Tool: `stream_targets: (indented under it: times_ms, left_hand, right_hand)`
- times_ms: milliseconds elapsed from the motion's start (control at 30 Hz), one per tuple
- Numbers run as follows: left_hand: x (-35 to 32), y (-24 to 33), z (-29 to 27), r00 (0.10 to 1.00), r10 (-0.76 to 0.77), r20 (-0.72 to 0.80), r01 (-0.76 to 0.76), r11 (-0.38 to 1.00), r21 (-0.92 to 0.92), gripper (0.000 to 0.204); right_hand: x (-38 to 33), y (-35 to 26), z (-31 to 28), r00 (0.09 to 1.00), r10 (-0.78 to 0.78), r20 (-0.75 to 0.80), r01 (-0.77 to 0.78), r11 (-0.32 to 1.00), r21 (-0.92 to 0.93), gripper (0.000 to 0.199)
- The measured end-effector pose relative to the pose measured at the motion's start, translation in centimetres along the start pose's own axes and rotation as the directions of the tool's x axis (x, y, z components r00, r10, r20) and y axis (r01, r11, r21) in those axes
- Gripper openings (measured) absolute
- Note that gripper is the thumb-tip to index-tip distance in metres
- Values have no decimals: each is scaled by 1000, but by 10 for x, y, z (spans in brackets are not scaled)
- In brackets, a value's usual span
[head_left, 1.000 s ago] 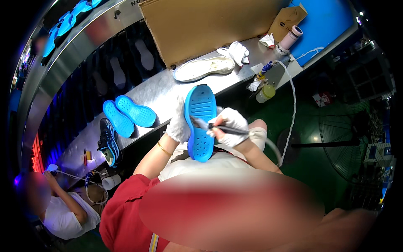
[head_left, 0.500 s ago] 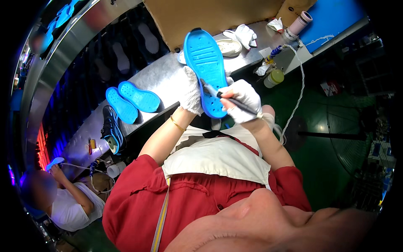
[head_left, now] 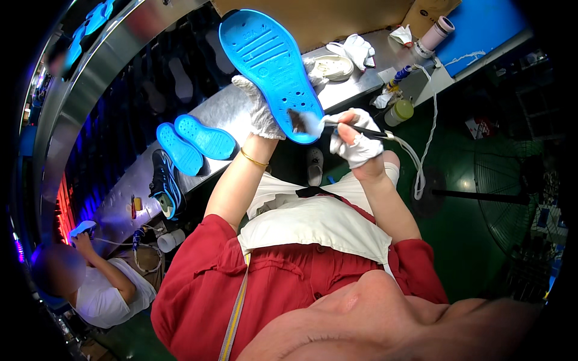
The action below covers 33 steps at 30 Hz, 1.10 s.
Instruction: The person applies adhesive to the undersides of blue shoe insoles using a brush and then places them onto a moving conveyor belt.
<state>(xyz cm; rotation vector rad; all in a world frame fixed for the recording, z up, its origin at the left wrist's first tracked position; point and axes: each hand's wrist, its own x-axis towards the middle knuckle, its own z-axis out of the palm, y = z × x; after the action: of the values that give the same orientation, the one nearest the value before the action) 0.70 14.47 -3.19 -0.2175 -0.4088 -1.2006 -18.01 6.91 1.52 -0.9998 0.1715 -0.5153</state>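
My left hand (head_left: 260, 111), in a white glove, holds a large blue shoe sole (head_left: 268, 60) from beneath, above the bench. The sole's face is towards me, with ridges at its far end and small holes at its near end. White glove fabric shows at both long edges of the sole. In my right hand (head_left: 356, 138), also gloved but with bare thumb and fingertip showing, is a brush (head_left: 306, 123) with a dark handle and a hose at its back. Its dark bristles touch the sole near the heel end.
Two blue soles (head_left: 205, 137) and a black-and-blue sports shoe (head_left: 165, 183) rest on the metal bench (head_left: 117, 195) at left. A white shoe (head_left: 333, 68), a green-lidded jar (head_left: 398, 112) and a pink bottle (head_left: 435, 36) stand right. A co-worker (head_left: 111, 292) sits lower left; a fan (head_left: 506, 195) is at right.
The sole has moved up and left, tilting its far end leftward. The brush has gone from the sole's left edge at mid-length to its near end, bristles now spread on the surface.
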Motion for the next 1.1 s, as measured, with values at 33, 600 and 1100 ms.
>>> stream_targets:
  times_ms: [33, 600, 1100]
  left_hand:
    - [2, -1, 16, 1000, 14, 0, -14, 996, 89, 118]
    - [17, 22, 36, 965, -97, -243, 249, 630, 735, 121]
    - [39, 26, 30, 786, -11, -618, 601, 248, 760, 71]
  right_hand:
    - [0, 3, -4, 994, -101, -44, 95, 989, -113, 20]
    - [18, -16, -12, 927, -90, 363, 322, 685, -654, 14]
    - [42, -35, -25, 853, 179, 490, 224, 723, -653, 13]
